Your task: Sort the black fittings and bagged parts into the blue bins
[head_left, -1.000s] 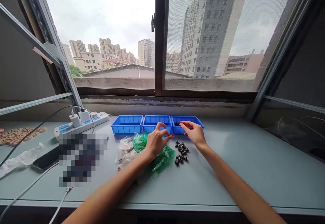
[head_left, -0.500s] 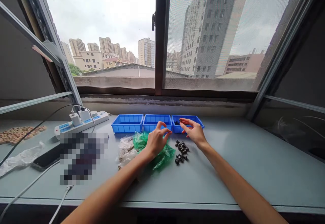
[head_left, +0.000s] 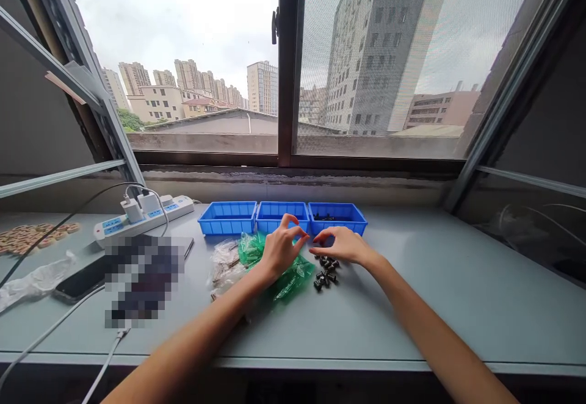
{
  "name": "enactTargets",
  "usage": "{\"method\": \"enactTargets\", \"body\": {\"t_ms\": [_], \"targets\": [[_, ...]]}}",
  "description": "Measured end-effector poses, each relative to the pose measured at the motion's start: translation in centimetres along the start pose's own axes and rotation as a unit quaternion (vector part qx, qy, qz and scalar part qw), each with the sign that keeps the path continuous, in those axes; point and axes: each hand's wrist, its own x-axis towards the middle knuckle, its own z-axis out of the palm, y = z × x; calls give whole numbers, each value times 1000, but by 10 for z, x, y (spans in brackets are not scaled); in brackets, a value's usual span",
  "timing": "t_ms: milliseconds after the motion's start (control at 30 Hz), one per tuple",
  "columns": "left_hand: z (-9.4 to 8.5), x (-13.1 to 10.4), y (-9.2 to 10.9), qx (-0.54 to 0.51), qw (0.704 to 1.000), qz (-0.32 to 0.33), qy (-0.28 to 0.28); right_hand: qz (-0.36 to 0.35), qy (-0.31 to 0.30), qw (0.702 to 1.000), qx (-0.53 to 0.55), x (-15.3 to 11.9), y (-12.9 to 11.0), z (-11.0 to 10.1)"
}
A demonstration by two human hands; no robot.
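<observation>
Right hand (head_left: 347,245) loosely open, thumb and forefinger parted, nothing visible between, dark bolts (head_left: 326,277) on the worktop (head_left: 412,276) at its 7 o'clock, rightmost blue bin (head_left: 339,221) at its 12; left hand (head_left: 280,248) over green bag (head_left: 295,277), bolts' 10 o'clock, pinch nearly closed, can't tell on what, if anything.

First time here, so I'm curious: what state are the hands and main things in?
Left hand, thumb and forefinger nearly meeting; grasp unclear
Right hand, thumb and fingers apart
Dark metal pieces, loose, clustered
Right blue bin, upright, holding dark pieces
Middle blue bin, upright
Left blue bin, upright
Green plastic bag, crumpled
Power strip, plugs inserted
</observation>
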Motion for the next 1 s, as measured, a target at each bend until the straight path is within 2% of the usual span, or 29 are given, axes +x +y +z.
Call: {"method": "enactTargets", "body": {"t_ms": [133, 533, 1000], "targets": [[-2, 0, 2, 2, 1000, -6, -2, -14, -29, 999, -1, -1, -1, 3], [-3, 0, 2, -8, 1000, -5, -4, -13, 5, 1000, 3, 0, -2, 6], [-2, 0, 1, -10, 1000, -3, -4, 9, 13, 1000, 1, -1, -6, 6]]}}
